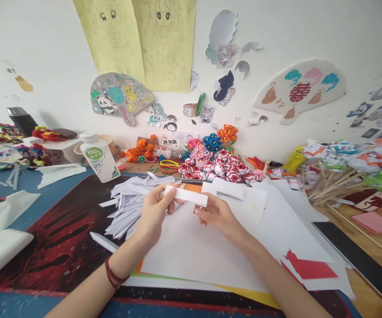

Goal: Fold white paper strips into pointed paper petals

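Observation:
Between my two hands is a small folded strip of white paper (188,197), raised above the white sheets (197,247). My left hand (156,210) pinches its left end between thumb and fingers. At the right end, my right hand (217,216) has its fingers closed round the paper from behind and below. A heap of folded white paper strips (129,203) lies just left of and behind my left hand. One loose strip (105,242) rests apart, near my left forearm.
A white bottle (100,157) stands at the back left. Red-and-white paper flowers (217,168) line the back by the wall. On the right are a black flat device (360,260), red paper scraps (313,269) and wooden sticks (330,185). A white case (5,251) lies left.

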{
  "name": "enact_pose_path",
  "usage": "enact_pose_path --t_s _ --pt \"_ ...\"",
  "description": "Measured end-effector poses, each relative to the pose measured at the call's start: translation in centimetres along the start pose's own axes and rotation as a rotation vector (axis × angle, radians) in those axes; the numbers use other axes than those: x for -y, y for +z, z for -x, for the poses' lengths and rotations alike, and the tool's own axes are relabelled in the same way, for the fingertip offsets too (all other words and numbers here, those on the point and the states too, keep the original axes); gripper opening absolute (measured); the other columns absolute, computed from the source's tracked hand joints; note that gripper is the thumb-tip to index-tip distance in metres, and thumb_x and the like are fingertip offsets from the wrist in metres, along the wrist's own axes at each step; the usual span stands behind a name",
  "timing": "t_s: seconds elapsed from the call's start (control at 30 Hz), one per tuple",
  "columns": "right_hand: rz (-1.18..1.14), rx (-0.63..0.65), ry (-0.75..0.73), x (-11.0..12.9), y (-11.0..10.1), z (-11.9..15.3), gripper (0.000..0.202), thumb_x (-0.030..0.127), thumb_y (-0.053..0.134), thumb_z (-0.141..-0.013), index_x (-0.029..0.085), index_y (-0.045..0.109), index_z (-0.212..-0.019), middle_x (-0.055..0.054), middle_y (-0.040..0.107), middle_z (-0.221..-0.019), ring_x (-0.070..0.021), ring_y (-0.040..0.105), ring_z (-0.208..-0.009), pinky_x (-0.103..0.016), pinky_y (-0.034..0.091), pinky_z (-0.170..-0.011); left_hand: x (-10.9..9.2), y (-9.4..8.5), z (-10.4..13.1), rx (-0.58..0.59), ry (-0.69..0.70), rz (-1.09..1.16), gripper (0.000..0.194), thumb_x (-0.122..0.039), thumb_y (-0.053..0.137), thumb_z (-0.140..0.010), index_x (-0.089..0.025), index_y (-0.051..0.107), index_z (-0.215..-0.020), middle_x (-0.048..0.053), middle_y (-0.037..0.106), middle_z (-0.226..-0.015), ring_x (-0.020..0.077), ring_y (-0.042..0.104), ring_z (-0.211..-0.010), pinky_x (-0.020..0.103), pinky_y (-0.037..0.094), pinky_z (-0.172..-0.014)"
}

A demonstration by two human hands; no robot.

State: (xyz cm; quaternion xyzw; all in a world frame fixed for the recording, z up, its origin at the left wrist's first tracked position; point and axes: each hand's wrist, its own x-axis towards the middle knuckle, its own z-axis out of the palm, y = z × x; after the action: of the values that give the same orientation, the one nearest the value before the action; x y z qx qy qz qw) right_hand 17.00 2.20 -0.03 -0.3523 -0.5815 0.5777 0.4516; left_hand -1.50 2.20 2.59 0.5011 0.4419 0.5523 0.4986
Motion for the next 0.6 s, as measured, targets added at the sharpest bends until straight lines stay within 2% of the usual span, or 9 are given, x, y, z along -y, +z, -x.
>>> enact_pose_path --t_s 0.07,0.13,0.23,0.3,0.37,0.47,0.6 --pt "-0.007 0.001 -0.044 -0.2 0.1 0.1 0.038 0.035 0.071 -0.077 0.020 0.060 -0.111 -0.002 0.059 -0.086 -0.0113 0.052 -0.061 -0.026 0.044 -0.055 0.1 0.5 0.5 0.057 -0.051 0.028 0.026 -0.035 0.058 -0.085 -0.016 0.055 -0.101 0.000 0.063 -0.066 0.0072 0.040 -0.049 0.020 0.032 -0.052" --pt "-0.028 -0.008 -0.079 -0.3 0.2 0.1 0.040 0.037 0.069 -0.080 0.020 0.059 -0.114 -0.003 0.060 -0.086 -0.0113 0.051 -0.061 -0.027 0.044 -0.056 0.1 1.0 0.9 0.111 -0.102 0.053 0.025 -0.035 0.060 -0.084 -0.016 0.053 -0.099 0.001 0.064 -0.067 0.0075 0.042 -0.051 0.020 0.034 -0.054" --pt "-0.037 -0.038 -0.107 -0.3 0.0 0.2 0.036 0.038 0.067 -0.082 0.018 0.062 -0.111 -0.005 0.062 -0.085 -0.0118 0.051 -0.062 -0.028 0.043 -0.058 0.0 1.3 1.2 0.196 -0.166 0.071 0.023 -0.035 0.059 -0.083 -0.016 0.053 -0.094 0.002 0.064 -0.070 0.0078 0.045 -0.053 0.021 0.036 -0.055" --pt "-0.027 -0.053 -0.113 -0.3 -0.1 0.2 0.033 0.039 0.065 -0.083 0.017 0.064 -0.108 -0.005 0.063 -0.084 -0.0125 0.052 -0.063 -0.028 0.043 -0.058 0.2 1.3 1.2 0.239 -0.176 0.007 0.022 -0.037 0.059 -0.084 -0.016 0.055 -0.091 0.002 0.064 -0.074 0.0083 0.047 -0.055 0.021 0.037 -0.056" --pt "-0.015 -0.072 -0.116 -0.2 -0.2 0.2 0.032 0.040 0.064 -0.084 0.017 0.066 -0.106 -0.005 0.064 -0.082 -0.0130 0.052 -0.063 -0.028 0.043 -0.058 0.5 1.3 1.1 0.251 -0.103 -0.137 0.024 -0.040 0.058 -0.084 -0.016 0.058 -0.089 0.004 0.065 -0.081 0.0103 0.052 -0.061 0.022 0.039 -0.058" --pt "0.009 -0.101 -0.109 -0.1 -0.3 0.1 0.032 0.042 0.064 -0.083 0.018 0.067 -0.104 -0.004 0.063 -0.081 -0.0131 0.053 -0.062 -0.028 0.043 -0.058 0.9 1.3 1.0 0.240 0.087 -0.375 0.025 -0.042 0.058 -0.084 -0.018 0.064 -0.090 0.005 0.067 -0.091 0.0135 0.057 -0.072 0.023 0.041 -0.062" --pt "0.066 -0.102 -0.084 0.0 -0.5 0.1 0.035 0.045 0.061 -0.084 0.019 0.068 -0.106 -0.004 0.062 -0.081 -0.0136 0.052 -0.064 -0.028 0.043 -0.061 0.8 1.3 1.3 0.274 0.184 -0.522 0.024 -0.040 0.054 -0.087 -0.021 0.067 -0.094 0.002 0.069 -0.086 0.0127 0.057 -0.066 0.023 0.040 -0.059"
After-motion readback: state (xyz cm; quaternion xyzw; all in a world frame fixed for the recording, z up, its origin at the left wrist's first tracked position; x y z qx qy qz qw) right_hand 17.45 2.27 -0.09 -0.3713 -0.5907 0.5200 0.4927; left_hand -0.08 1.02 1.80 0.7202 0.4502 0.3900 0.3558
